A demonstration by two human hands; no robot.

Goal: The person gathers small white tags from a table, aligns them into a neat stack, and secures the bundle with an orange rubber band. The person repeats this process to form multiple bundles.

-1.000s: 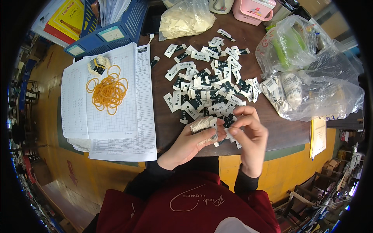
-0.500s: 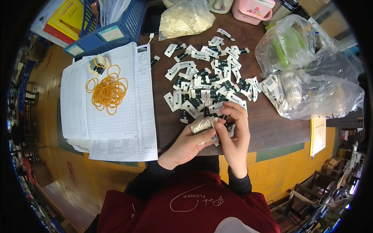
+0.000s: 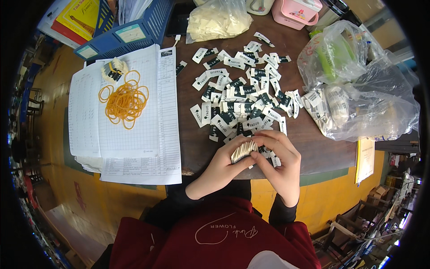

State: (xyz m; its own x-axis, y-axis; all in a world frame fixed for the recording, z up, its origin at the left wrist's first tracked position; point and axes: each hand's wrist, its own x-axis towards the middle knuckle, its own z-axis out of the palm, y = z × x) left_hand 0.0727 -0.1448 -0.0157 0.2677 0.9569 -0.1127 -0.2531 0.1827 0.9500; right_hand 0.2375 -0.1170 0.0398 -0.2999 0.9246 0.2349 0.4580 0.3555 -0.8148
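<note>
A stack of small woven labels (image 3: pixel 243 153) stands on edge in my left hand (image 3: pixel 218 168), whose fingers and thumb are closed around it. From the other side my right hand (image 3: pixel 283 162) presses thumb and fingertips against the stack's right end. Both hands hover over the near edge of the dark brown table. Just beyond them spreads a loose heap of black and white labels (image 3: pixel 244 107), lying in all directions. A few labels under my right hand are partly hidden by its fingers.
On the left, orange rubber bands (image 3: pixel 126 105) and a banded label bundle (image 3: pixel 113 70) lie on paper sheets (image 3: pixel 85 116). Behind stand a blue file rack (image 3: pixel 139 33), a bag of cream labels (image 3: pixel 219 22) and a pink box (image 3: pixel 295 12). Clear plastic bags (image 3: pixel 371 105) crowd the right.
My right hand's raised fingers have come down onto the stack, and both hands now grip it. The stack has shifted slightly right and is more squared up. The whole view has shifted slightly.
</note>
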